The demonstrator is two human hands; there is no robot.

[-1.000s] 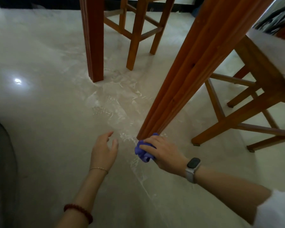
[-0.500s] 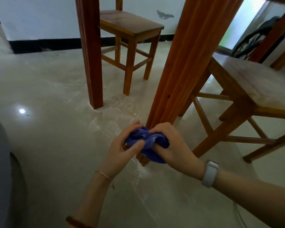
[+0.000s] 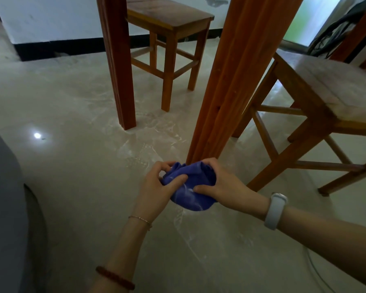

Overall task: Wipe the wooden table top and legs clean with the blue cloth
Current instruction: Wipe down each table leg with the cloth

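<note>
Low in the centre of the frame I see both hands on the bunched blue cloth [image 3: 189,187]: my left hand [image 3: 156,191] grips its left side, thumb pressed on top, and my right hand [image 3: 222,185] clutches its right side. The cloth sits just in front of the foot of the near counter leg [image 3: 237,85], above the pale floor [image 3: 72,166].

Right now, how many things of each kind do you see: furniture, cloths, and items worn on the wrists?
Table legs: 2
Wooden stools: 2
Blue cloth: 1
Bracelets: 2
White watch: 1
Total: 8
</note>
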